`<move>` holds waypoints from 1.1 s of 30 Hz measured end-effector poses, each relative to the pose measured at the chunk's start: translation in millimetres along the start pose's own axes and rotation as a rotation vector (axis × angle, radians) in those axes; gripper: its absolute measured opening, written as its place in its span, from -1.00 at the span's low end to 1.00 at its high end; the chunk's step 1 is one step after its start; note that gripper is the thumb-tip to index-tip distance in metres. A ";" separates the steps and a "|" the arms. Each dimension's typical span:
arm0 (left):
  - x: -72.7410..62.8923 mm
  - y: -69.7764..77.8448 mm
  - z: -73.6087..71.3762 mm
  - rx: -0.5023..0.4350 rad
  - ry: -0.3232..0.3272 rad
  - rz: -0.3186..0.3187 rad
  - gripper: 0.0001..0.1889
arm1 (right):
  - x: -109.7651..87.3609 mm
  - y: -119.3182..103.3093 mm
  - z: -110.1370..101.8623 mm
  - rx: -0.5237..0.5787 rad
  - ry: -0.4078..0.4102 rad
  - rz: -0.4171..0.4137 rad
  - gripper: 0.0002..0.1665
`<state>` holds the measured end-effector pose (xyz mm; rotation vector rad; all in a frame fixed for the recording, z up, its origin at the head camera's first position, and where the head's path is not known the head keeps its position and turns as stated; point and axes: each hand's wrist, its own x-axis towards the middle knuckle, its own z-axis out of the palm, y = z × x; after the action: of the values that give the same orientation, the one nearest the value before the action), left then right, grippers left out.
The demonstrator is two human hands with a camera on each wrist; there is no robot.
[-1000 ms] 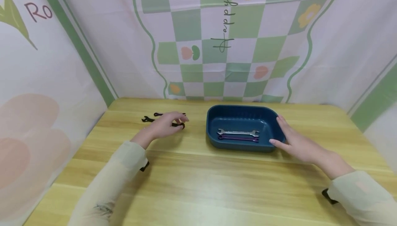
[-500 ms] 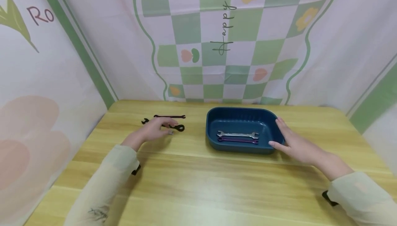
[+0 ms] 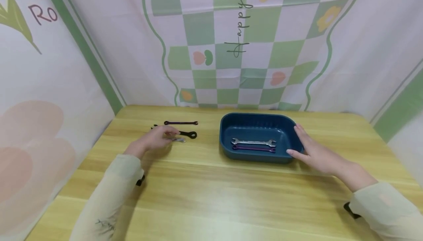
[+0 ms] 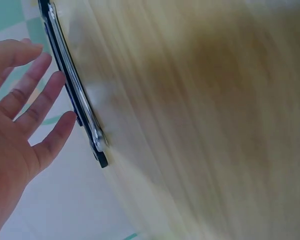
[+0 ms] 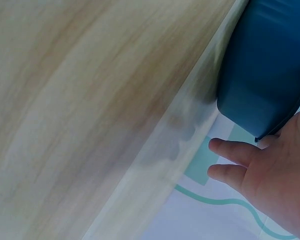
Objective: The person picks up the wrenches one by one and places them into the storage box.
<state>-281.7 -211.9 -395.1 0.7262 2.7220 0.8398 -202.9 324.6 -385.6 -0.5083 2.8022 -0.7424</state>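
Observation:
My left hand (image 3: 154, 138) is over a black wrench (image 3: 189, 134) and a silver wrench (image 3: 180, 140) on the table, covering part of both. In the left wrist view, the loosely bent fingers of the left hand (image 4: 20, 117) are spread beside the black wrench (image 4: 65, 75) and silver wrench (image 4: 85, 100), not curled round either. My right hand (image 3: 318, 156) rests against the right end of a dark blue bin (image 3: 257, 157), thumb at the near corner and fingers along its side. Inside lie a silver open-end wrench (image 3: 253, 142) and a purple wrench (image 3: 253, 148).
Behind the left hand, a slim dark purple wrench (image 3: 181, 123) lies on the wooden table (image 3: 211, 197). A patterned cloth (image 3: 201, 28) hangs along the table's back edge, and more cloth hangs at both sides.
My left hand has drawn back left and lower over the wrenches, uncovering the slim purple wrench and the end of the silver one. The right hand stays at the bin.

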 end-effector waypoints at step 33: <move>7.3 -13.9 0.2 0.128 -0.054 -0.005 -0.43 | 1.6 3.7 2.5 -0.013 0.005 0.013 0.18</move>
<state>-293.4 -218.0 -403.6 0.7549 2.7477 0.6399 -204.7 325.9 -389.8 -0.4909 2.8135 -0.7246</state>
